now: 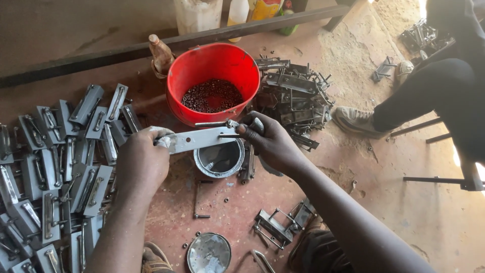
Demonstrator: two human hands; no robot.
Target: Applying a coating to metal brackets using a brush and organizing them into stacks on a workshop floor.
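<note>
Here, the biggest thing is the spread of grey metal latch plates (55,172) covering the floor on the left, many laid overlapping, each with a bolt bar on top. Far of centre stands a red bucket (214,81), part filled with small dark nuts (212,95). Right of the bucket lies a heap of assembled metal fittings (293,98). At the far right a second person's dark-clad leg (429,96) and shoe (356,121) reach into view.

Between bucket and viewer, a flat metal plate (194,139) is held level above a small round tin (220,161). The left hand (144,159) is clenched around the plate's left end. The right hand (270,139) pinches a thin metal rod (222,124) at the plate's right end, fingers closed on it. Near the viewer lie a shiny round lid (208,254) and a loose long bolt (197,199).
</note>
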